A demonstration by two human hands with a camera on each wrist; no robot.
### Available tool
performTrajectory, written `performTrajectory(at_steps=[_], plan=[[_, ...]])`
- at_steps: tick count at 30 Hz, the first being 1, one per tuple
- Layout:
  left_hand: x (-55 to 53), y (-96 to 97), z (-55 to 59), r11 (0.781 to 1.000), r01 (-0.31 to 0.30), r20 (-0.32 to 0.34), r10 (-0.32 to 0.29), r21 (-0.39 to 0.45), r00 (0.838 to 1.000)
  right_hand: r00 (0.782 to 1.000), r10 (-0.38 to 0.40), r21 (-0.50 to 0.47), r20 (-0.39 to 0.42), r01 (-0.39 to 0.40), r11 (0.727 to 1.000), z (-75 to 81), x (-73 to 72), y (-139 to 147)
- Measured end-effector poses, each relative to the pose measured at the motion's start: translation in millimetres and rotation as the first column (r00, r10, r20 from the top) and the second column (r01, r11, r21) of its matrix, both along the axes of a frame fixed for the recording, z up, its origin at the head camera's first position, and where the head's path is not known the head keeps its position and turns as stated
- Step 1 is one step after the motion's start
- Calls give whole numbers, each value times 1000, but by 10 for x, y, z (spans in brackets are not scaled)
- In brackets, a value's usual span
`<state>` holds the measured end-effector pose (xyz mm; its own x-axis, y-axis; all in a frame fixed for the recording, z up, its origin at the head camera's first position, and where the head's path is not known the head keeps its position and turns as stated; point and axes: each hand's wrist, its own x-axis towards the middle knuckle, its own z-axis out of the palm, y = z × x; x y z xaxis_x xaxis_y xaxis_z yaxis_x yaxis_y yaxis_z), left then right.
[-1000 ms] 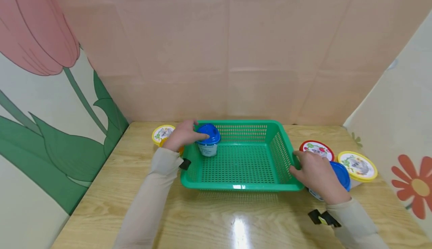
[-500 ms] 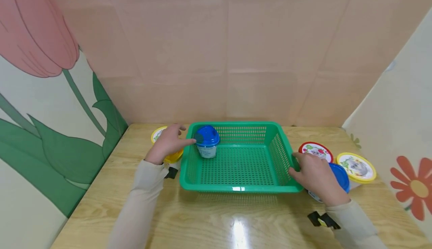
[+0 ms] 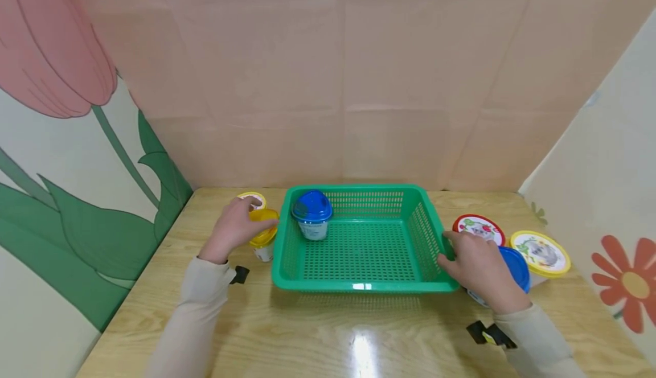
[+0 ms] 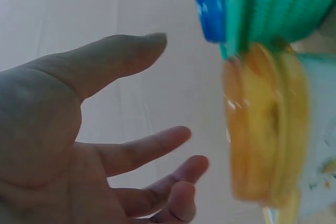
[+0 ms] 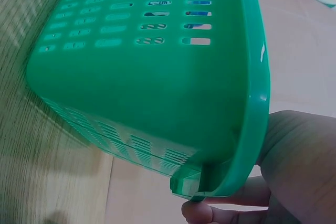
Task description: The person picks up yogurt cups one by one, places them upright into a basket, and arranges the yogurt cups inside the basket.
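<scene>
My left hand (image 3: 233,231) reaches spread toward the yellow tub (image 3: 263,235); my right hand (image 3: 474,267) grips the basket (image 3: 359,247) rim. Lid pictures are unreadable.

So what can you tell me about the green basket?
The green plastic basket is a shallow rectangle with slotted walls, a mesh floor and a smooth rolled rim. It sits flat on the pale wooden table. One small white tub with a blue lid stands upright in its back left corner. The right hand touches its right rim.
</scene>
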<state>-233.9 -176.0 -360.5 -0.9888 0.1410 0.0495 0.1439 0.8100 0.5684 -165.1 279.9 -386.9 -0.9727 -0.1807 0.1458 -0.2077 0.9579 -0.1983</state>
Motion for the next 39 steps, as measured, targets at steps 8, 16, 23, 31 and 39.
performTrajectory(at_steps=[8,16,23,31,39], plan=[[27,-182,-137,999,-47,-3,47,13,999,1000,-7,3,-15,7,1000,-8,9,-19],[14,-270,-234,999,-40,-8,40,-20,999,1000,-12,0,-8,12,1000,-26,11,-24],[18,-303,-314,999,-37,6,37,-28,999,1000,-9,17,-18,9,1000,-27,12,-30],[43,-332,-372,999,-36,-5,36,-28,999,1000,-19,40,7,18,999,-34,26,-32],[38,-336,-411,999,-46,-16,46,-26,999,1000,-18,46,-22,19,999,-52,29,-53]])
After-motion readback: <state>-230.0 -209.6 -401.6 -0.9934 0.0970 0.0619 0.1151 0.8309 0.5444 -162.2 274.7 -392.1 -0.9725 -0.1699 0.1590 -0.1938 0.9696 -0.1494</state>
